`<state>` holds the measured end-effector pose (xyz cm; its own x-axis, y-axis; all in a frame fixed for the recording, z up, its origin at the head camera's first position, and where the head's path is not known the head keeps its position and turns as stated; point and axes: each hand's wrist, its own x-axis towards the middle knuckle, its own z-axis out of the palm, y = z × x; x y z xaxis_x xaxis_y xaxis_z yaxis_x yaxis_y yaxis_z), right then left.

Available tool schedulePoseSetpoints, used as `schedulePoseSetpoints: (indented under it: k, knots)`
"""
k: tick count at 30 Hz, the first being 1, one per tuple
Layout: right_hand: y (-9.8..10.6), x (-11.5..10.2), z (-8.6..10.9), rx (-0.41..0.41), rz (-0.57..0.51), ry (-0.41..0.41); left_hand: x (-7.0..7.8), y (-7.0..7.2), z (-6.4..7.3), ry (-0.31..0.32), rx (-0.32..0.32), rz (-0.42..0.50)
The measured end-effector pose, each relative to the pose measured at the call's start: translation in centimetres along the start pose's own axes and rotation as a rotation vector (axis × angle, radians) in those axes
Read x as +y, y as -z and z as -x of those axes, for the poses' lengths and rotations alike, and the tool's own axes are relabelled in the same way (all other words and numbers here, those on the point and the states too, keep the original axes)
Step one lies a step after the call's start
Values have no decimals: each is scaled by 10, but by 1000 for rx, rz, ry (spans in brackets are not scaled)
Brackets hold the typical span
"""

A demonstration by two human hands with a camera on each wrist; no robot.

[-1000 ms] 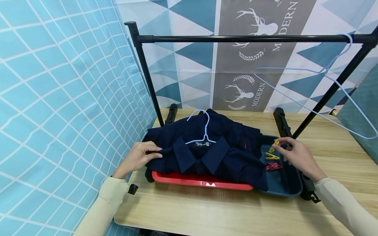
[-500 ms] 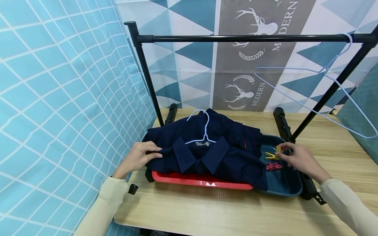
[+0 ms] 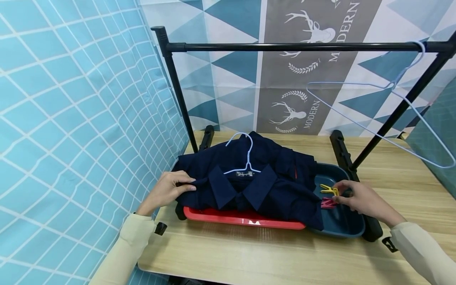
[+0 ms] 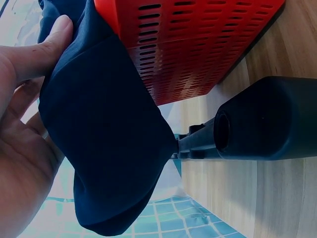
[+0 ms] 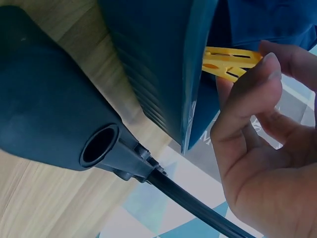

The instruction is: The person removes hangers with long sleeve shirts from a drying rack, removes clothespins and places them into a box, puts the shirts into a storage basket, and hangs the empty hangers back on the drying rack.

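A dark navy collared shirt (image 3: 263, 198) lies over a red basket (image 3: 246, 221), with the hook of a light-blue wire hanger (image 3: 248, 154) standing out of its neck. My left hand (image 3: 169, 190) pinches the shirt at its left side between thumb and fingers; in the left wrist view a fold of the cloth (image 4: 109, 124) hangs from that hand. Over a dark blue tray (image 3: 350, 227), my right hand (image 3: 363, 202) pinches a yellow clothespin (image 5: 230, 62) between thumb and forefinger. Beside it in the tray lie another yellow clothespin (image 3: 325, 189) and pink clothespins (image 3: 327, 204).
A black rack with a horizontal bar (image 3: 285, 47) stands over the wooden table (image 3: 231, 253). From the bar's right end hangs a bare light-blue hanger (image 3: 393, 85). Black rack feet (image 3: 341, 148) stand on the table. A blue checked sheet (image 3: 89, 118) covers the left side.
My right hand has moved down and toward me over the tray, carrying the yellow clothespin down beside the pink ones. My left hand has stayed on the shirt.
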<state>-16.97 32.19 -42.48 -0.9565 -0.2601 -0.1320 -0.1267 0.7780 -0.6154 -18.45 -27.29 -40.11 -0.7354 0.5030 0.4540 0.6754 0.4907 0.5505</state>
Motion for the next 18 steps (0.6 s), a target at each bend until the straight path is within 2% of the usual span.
schedulePoseSetpoints:
  k: [7, 11, 14, 18]
  knots:
    - [-3, 3, 2, -68, 32, 27, 0, 0, -3, -9, 3, -9]
    - [-6, 2, 3, -119, 90, 75, -1, 1, -4, -14, 6, -13]
    - [-8, 3, 3, -127, 157, 121, 0, 1, -3, 1, 0, -10]
    - [-11, 4, 3, -123, 216, 141, 0, -1, -1, 20, -7, -5]
